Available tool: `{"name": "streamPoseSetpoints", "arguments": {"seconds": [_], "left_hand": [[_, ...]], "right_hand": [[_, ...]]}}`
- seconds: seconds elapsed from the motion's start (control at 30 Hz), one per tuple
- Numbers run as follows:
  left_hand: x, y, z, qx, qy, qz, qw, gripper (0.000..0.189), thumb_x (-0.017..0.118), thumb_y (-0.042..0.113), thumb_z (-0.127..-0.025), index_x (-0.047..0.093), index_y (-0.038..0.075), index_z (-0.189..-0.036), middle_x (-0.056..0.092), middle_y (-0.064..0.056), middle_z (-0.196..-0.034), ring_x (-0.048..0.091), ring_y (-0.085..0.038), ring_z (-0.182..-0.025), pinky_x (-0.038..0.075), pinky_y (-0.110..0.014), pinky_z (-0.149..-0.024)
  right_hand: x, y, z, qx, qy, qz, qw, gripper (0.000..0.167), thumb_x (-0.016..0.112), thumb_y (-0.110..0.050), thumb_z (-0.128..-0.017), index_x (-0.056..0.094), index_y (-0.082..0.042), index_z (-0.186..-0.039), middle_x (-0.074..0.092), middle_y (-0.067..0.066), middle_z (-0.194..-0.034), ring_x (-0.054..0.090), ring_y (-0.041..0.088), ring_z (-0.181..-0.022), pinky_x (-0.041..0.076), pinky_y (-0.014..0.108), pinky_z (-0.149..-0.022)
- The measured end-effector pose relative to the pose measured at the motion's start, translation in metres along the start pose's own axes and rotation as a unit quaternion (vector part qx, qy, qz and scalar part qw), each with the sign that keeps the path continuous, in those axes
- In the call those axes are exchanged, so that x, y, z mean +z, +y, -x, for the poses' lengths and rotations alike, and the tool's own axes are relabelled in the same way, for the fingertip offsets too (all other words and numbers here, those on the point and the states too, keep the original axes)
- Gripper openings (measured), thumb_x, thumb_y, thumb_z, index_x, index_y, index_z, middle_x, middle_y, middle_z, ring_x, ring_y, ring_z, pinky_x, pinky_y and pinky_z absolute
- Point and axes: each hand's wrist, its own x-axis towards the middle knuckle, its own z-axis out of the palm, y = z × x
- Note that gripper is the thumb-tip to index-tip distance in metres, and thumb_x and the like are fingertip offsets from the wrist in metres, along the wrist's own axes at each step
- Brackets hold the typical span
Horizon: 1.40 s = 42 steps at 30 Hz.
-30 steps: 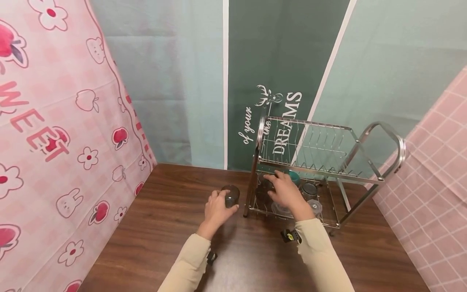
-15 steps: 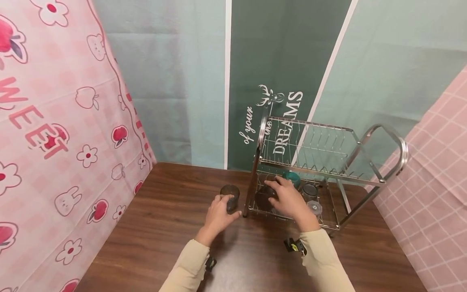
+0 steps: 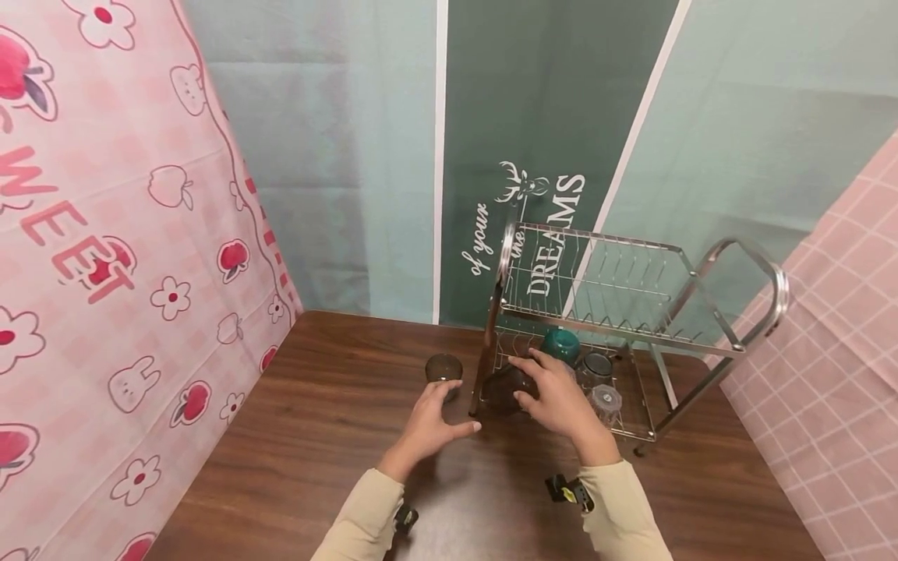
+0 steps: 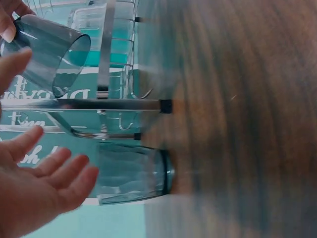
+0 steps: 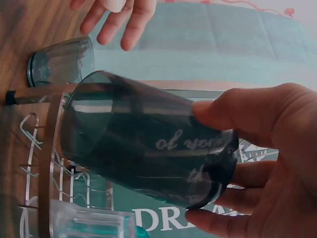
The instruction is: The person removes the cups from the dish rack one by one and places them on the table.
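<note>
In my right hand [image 3: 557, 393], thumb and fingers grip a dark see-through drinking glass [image 5: 148, 141] around its base. This glass tilts mouth-down at the left end of the rack's lower tier. A second dark drinking glass [image 3: 443, 368] stands upright on the table, left of the rack. My left hand [image 3: 435, 425] is right in front of it, thumb spread from relaxed fingers, holding nothing. In the left wrist view, that standing glass [image 4: 133, 173] shows just beyond the fingertips.
A two-tier metal dish rack [image 3: 589, 323] stands on the brown wooden table [image 3: 337, 405]. On its lower tier are a teal cup [image 3: 561, 344], a dark glass [image 3: 596, 366] and a clear glass [image 3: 606, 401]. Printed cloths hang behind and at both sides.
My left hand has drawn back from the standing glass and its thumb has spread. My right hand has brought its glass up and toward me, away from the teal cup.
</note>
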Motion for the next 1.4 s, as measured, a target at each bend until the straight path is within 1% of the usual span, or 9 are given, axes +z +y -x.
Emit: {"name": "streamPoseSetpoints", "arguments": {"seconds": [0.23,0.43,0.63,0.8,0.9,1.0,1.07,1.2,1.4], "left_hand": [[0.007,-0.003,0.003,0.001,0.008,0.101,0.9948,0.075,0.083,0.031,-0.067,0.049,0.008,-0.130,0.051,-0.011,-0.121,0.054,-0.030,-0.104,0.046,-0.046,-0.080],[0.013,-0.006,0.005,-0.009,0.004,0.159,0.9873,0.073,0.083,0.026,-0.069,0.048,0.009,-0.131,0.049,-0.014,-0.124,0.051,-0.033,-0.108,0.047,-0.049,-0.080],[0.019,-0.007,0.007,-0.018,-0.003,0.231,0.9727,0.071,0.081,0.021,-0.072,0.046,0.012,-0.134,0.042,-0.015,-0.133,0.042,-0.041,-0.117,0.044,-0.054,-0.083],[0.016,0.001,0.010,-0.018,0.007,0.290,0.9568,0.071,0.077,0.007,-0.074,0.043,0.007,-0.136,0.039,-0.023,-0.133,0.041,-0.043,-0.117,0.042,-0.058,-0.082],[0.009,0.012,0.011,-0.019,0.013,0.318,0.9477,0.071,0.074,0.000,-0.074,0.040,0.002,-0.136,0.039,-0.028,-0.129,0.043,-0.044,-0.114,0.044,-0.056,-0.080],[0.003,0.021,0.011,-0.018,0.019,0.343,0.9388,0.070,0.071,-0.004,-0.075,0.039,0.000,-0.136,0.039,-0.027,-0.127,0.045,-0.044,-0.112,0.047,-0.045,-0.079],[0.003,0.021,0.012,-0.016,0.025,0.358,0.9332,0.068,0.070,-0.006,-0.075,0.039,-0.001,-0.136,0.041,-0.025,-0.125,0.047,-0.040,-0.109,0.049,-0.038,-0.077],[0.005,0.021,0.012,0.001,0.033,0.374,0.9269,0.063,0.068,-0.010,-0.074,0.041,-0.007,-0.131,0.049,-0.024,-0.113,0.054,-0.030,-0.096,0.050,-0.029,-0.071],[0.006,0.021,0.013,0.012,0.037,0.386,0.9219,0.059,0.068,-0.014,-0.072,0.043,-0.010,-0.126,0.053,-0.021,-0.104,0.056,-0.021,-0.087,0.051,-0.028,-0.071]], "right_hand": [[0.008,0.003,0.012,0.002,0.032,-0.047,0.9984,0.051,0.074,-0.012,-0.075,0.059,-0.008,-0.124,0.046,0.026,-0.130,0.044,0.043,-0.117,0.036,0.059,-0.089],[0.015,0.010,0.020,-0.004,0.066,-0.090,0.9938,0.051,0.077,-0.011,-0.073,0.061,-0.008,-0.122,0.052,0.023,-0.125,0.049,0.042,-0.111,0.037,0.058,-0.087],[0.023,0.016,0.025,-0.006,0.085,-0.152,0.9847,0.051,0.079,-0.009,-0.071,0.062,-0.007,-0.120,0.055,0.021,-0.122,0.051,0.040,-0.111,0.038,0.056,-0.087],[0.033,0.023,0.027,0.014,0.082,-0.227,0.9702,0.051,0.078,-0.009,-0.073,0.061,-0.009,-0.121,0.058,0.013,-0.121,0.053,0.029,-0.107,0.043,0.048,-0.084],[0.033,0.019,0.027,0.042,0.063,-0.301,0.9505,0.049,0.075,-0.006,-0.077,0.059,-0.007,-0.124,0.057,0.016,-0.120,0.055,0.028,-0.102,0.048,0.042,-0.079],[0.038,0.017,0.028,0.065,0.051,-0.364,0.9278,0.048,0.073,-0.005,-0.079,0.058,-0.005,-0.124,0.055,0.018,-0.120,0.055,0.029,-0.101,0.048,0.038,-0.080],[0.043,0.017,0.029,0.075,0.050,-0.388,0.9171,0.047,0.072,-0.003,-0.079,0.058,-0.005,-0.124,0.055,0.017,-0.121,0.054,0.028,-0.104,0.047,0.035,-0.082],[0.043,0.008,0.032,0.067,0.056,-0.401,0.9120,0.045,0.070,0.002,-0.080,0.056,0.002,-0.123,0.056,0.021,-0.118,0.054,0.026,-0.104,0.046,0.032,-0.083],[0.034,-0.002,0.033,0.051,0.055,-0.397,0.9145,0.045,0.067,0.006,-0.080,0.053,0.009,-0.122,0.056,0.023,-0.116,0.053,0.028,-0.105,0.043,0.032,-0.087]]}}
